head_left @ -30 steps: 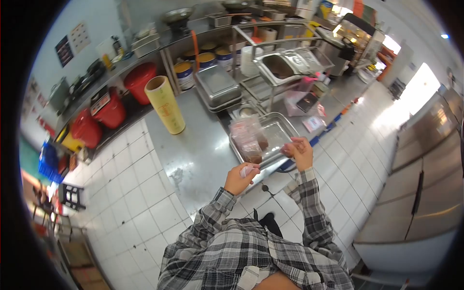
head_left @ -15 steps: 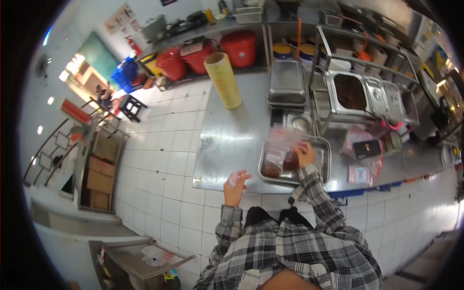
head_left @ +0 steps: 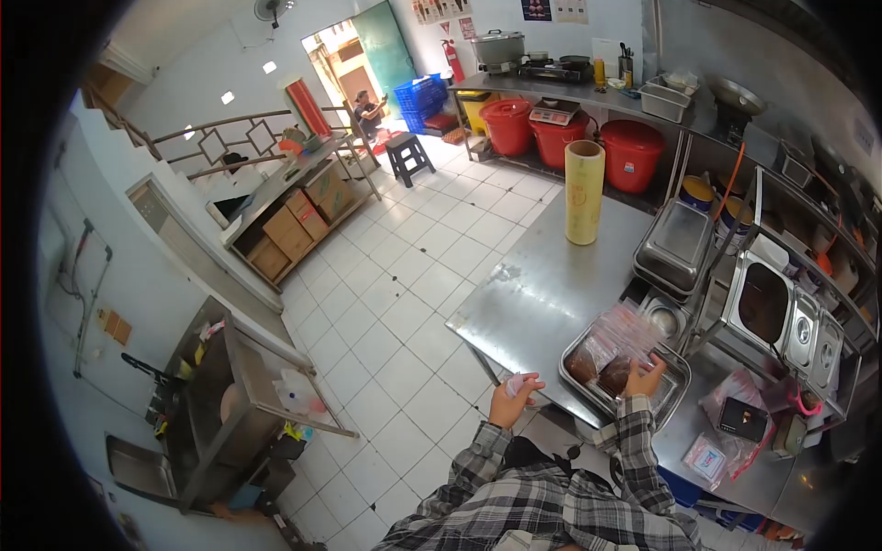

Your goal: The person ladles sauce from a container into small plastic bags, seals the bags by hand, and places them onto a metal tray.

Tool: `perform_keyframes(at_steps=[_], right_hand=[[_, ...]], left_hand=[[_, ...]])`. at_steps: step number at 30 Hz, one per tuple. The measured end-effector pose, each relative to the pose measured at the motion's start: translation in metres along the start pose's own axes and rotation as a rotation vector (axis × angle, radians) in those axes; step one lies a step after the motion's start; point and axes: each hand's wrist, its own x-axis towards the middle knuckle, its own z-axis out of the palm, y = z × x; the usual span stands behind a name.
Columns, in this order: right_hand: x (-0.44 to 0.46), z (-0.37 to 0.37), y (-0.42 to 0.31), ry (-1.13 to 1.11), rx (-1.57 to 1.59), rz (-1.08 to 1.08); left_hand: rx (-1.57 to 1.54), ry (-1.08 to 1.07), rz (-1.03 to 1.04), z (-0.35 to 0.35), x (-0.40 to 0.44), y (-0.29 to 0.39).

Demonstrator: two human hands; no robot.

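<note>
My left hand (head_left: 516, 400) is beside the front edge of the steel table, its fingers curled around a small pinkish-white crumpled piece (head_left: 520, 384). My right hand (head_left: 644, 378) is over a steel tray (head_left: 681, 386), with its fingertips on the edge of a clear plastic bag with brown contents (head_left: 614, 375). Another such bag (head_left: 581, 364) lies to its left in the tray. The clear, pink-tinted upper parts of the bags (head_left: 627, 327) overlap toward the back of the tray.
A yellow wrap roll (head_left: 583, 195) stands on the steel table (head_left: 524, 292). Behind the tray are a lidded steel pan (head_left: 677, 246) and a food-pan rack (head_left: 761, 298). A phone (head_left: 742, 419) lies at right. Red bins (head_left: 632, 154), a black stool (head_left: 408, 158) and a seated person (head_left: 369, 112) are farther off.
The view has swung left, bringing more floor and the doorway into sight. My right hand has moved from the tray's right side to the bags. My left hand still holds the crumpled piece.
</note>
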Motion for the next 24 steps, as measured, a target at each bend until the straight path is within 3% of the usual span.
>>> perform_keyframes(at_steps=[7,10,14,15,16,18,21,24], right_hand=[[0.002,-0.001,-0.022,-0.097,-0.087,0.001],[0.005,0.004,-0.015,-0.021,-0.083,-0.107],[-0.005,-0.004,-0.026,-0.16,0.009,0.043],[-0.004,0.0,-0.02,-0.12,-0.026,-0.046],[-0.005,0.003,-0.014,-0.084,-0.066,-0.135],[-0.003,0.004,-0.019,-0.087,-0.088,-0.036],[-0.002,0.003,-0.027,-0.068,-0.125,0.043],[-0.006,0.002,-0.034,-0.028,-0.132,0.084]], left_hand=[[0.067,-0.072,-0.007,0.008,-0.003,0.006],[0.065,-0.078,-0.006,0.003,0.001,0.018],[0.111,-0.085,0.062,-0.008,0.029,0.014],[0.118,-0.085,0.043,-0.003,0.042,0.021],[0.207,-0.141,0.054,0.004,0.055,0.031],[0.364,-0.26,0.102,0.026,0.083,0.048],[0.663,-0.487,0.564,0.06,0.126,0.045],[0.874,-0.547,0.747,0.093,0.141,0.042]])
